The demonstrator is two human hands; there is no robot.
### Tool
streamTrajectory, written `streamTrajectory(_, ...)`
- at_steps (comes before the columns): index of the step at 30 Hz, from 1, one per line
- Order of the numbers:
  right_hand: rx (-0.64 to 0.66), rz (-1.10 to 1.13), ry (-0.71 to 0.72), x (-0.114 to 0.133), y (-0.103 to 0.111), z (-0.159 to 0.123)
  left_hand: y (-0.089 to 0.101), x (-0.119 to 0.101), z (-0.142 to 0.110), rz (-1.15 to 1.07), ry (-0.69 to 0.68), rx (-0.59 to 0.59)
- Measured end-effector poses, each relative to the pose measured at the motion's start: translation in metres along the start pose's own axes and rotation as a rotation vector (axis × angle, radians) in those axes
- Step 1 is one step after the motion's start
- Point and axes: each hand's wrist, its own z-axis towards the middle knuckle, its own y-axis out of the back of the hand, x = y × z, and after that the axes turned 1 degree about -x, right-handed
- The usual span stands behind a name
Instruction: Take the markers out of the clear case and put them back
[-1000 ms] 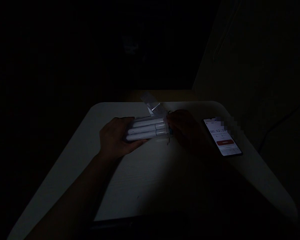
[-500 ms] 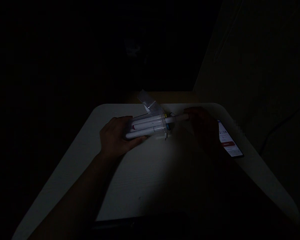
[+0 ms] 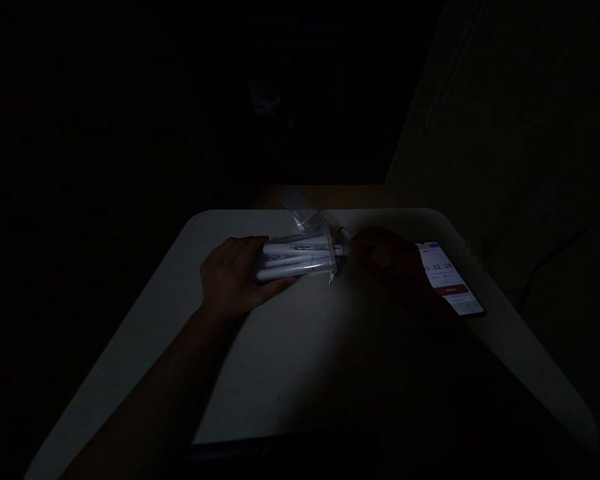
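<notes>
My left hand (image 3: 230, 273) is wrapped round the closed end of a clear plastic case (image 3: 332, 259), which lies on its side with its open mouth to the right. Inside are several white markers (image 3: 285, 273). The case's clear flap (image 3: 299, 208) stands up behind the mouth. At the mouth, my right hand (image 3: 387, 257) is in deep shadow, its fingers closed on the outer end of a white marker (image 3: 320, 249) that lies mostly inside the case. Another pale marker (image 3: 345, 233) shows just behind those fingers.
A lit phone (image 3: 453, 283) with a running timer lies on the white table (image 3: 260, 373), right of my right hand. A dark object (image 3: 230, 451) sits at the near edge. A cable (image 3: 545, 267) hangs at the right. The surroundings are very dark.
My right hand has moved left toward the case, and its marker has slid further in. More of the phone's screen shows. My left hand has stayed almost still.
</notes>
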Motion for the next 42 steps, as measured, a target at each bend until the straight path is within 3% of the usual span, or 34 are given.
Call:
streamTrajectory(3, 0.158, -0.154, 0.124, 0.003, 0.001, 0.001, 0.001, -0.003, 0.0, 0.014, 0.01, -0.003)
streamTrajectory(5, 0.197, -0.253, 0.175, 0.002, 0.002, 0.0, 0.002, -0.004, 0.0, 0.02, 0.018, -0.005)
streamTrajectory(11, 0.204, -0.438, 0.029, -0.001, 0.005, -0.005, 0.001, -0.002, -0.001, 0.018, 0.108, 0.008)
streamTrajectory(17, 0.138, -0.406, -0.053, -0.015, -0.002, -0.004, 0.003, -0.004, 0.001, 0.028, 0.101, 0.046)
streamTrajectory(26, 0.054, -0.399, -0.144, -0.037, 0.001, -0.013, -0.002, -0.002, -0.004, 0.012, 0.309, -0.007)
streamTrajectory(34, 0.153, -0.443, -0.181, -0.033, -0.019, -0.019, 0.003, -0.009, -0.001, 0.026, 0.263, 0.008)
streamTrajectory(42, 0.219, -0.518, -0.191, -0.023, -0.021, -0.026, 0.002, -0.007, 0.0, 0.042, 0.238, 0.005)
